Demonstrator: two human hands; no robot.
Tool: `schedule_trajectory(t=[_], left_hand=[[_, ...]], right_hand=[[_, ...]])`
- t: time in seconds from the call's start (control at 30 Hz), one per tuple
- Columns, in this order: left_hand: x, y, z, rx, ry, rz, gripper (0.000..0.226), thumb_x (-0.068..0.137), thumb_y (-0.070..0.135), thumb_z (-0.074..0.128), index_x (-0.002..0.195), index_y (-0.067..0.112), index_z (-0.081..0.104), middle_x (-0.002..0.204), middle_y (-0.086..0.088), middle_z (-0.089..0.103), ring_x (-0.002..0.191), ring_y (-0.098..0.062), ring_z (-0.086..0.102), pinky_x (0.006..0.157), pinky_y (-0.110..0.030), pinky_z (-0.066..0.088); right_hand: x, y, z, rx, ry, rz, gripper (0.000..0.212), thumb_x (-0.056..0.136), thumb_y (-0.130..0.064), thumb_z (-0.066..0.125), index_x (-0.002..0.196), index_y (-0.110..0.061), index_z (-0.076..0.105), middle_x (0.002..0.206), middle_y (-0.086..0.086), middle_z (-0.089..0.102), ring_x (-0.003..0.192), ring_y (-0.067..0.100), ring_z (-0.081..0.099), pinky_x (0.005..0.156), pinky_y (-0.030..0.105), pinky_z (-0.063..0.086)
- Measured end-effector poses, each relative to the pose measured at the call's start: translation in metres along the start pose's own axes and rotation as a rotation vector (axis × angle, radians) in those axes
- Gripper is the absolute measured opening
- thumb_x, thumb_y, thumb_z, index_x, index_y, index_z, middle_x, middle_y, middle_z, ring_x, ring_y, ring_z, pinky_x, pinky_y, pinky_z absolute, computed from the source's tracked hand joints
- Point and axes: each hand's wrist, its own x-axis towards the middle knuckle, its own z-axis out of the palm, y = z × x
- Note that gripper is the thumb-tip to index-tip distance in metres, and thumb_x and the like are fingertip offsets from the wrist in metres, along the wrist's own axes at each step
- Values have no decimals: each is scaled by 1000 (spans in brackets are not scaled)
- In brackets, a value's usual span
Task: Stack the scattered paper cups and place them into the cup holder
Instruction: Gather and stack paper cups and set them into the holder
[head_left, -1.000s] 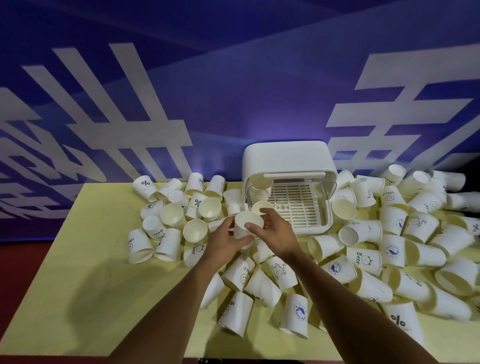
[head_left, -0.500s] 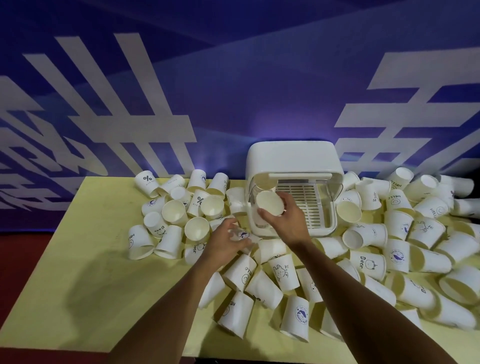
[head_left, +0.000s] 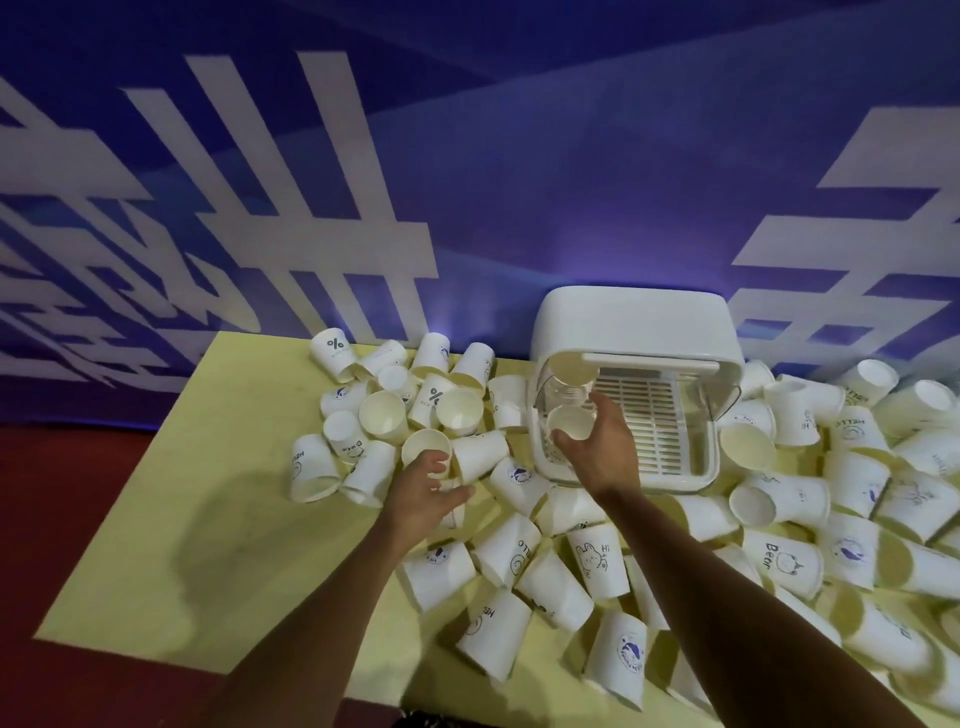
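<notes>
Right grip (head_left: 597, 452) holds a cup (head_left: 569, 425) at the cup holder (head_left: 634, 322) — left grip (head_left: 421, 493) wide among scattered cups (head_left: 597, 566).

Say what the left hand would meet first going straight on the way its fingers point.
Most likely the open-mouthed paper cup directly ahead of the left hand; depth is unclear, so its fingers may already be touching it.

I read four prints: the % cup (head_left: 336, 349), the Hi cup (head_left: 597, 564), the Bear cup (head_left: 784, 564), the HELLO cup (head_left: 493, 626); the wall lettering (head_left: 332, 244) is illegible to me
</notes>
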Motion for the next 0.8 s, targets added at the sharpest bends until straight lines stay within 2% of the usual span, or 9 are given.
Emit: schedule_trajectory(t=[0.1, 0.27, 0.4, 0.5, 0.67, 0.8], left_hand=[[-2, -2, -5, 2, 11, 3, 59, 79, 27, 83, 129, 18, 53, 122, 0, 57, 109, -19, 58, 79, -22, 45], [-5, -6, -21, -49, 49, -14, 61, 75, 30, 86, 126, 20, 55, 124, 0, 59, 105, -16, 61, 89, -28, 51], [-9, -10, -45, -70, 107, -4, 56, 77, 25, 85, 124, 18, 56, 116, 3, 59, 98, -11, 59, 82, -22, 48], [-10, -22, -67, -60, 174, -30, 52, 76, 30, 86, 118, 21, 56, 115, 2, 60, 103, -18, 60, 88, -30, 51], [-11, -49, -101, -68, 291, -76, 51, 78, 26, 84, 121, 12, 59, 112, -2, 58, 98, -19, 58, 85, -26, 46], [-9, -69, -125, -34, 358, -121, 57, 75, 33, 86, 122, 14, 59, 116, -4, 55, 99, -19, 58, 89, -29, 49]], right_hand=[[-6, -8, 2, -13, 41, -75, 64, 84, -30, 76, 140, -16, 49, 138, 2, 57, 124, 22, 54, 103, 34, 44], [-22, -32, 27, -39, -57, -179, 51, 86, -36, 72, 132, -20, 56, 128, -2, 63, 113, 20, 60, 91, 30, 47], [-30, -52, 57, -86, -165, -240, 54, 86, -34, 74, 134, -18, 55, 133, 0, 61, 116, 19, 59, 96, 30, 46], [-35, -71, 79, -86, -227, -289, 55, 86, -32, 74, 135, -15, 55, 134, 1, 61, 119, 20, 59, 98, 30, 45], [-41, -103, 122, -137, -322, -381, 57, 86, -32, 72, 137, -15, 53, 137, 0, 59, 123, 20, 56, 99, 33, 47], [-44, -125, 156, -183, -386, -464, 58, 86, -32, 73, 137, -14, 53, 136, 5, 58, 122, 24, 56, 102, 37, 46]])
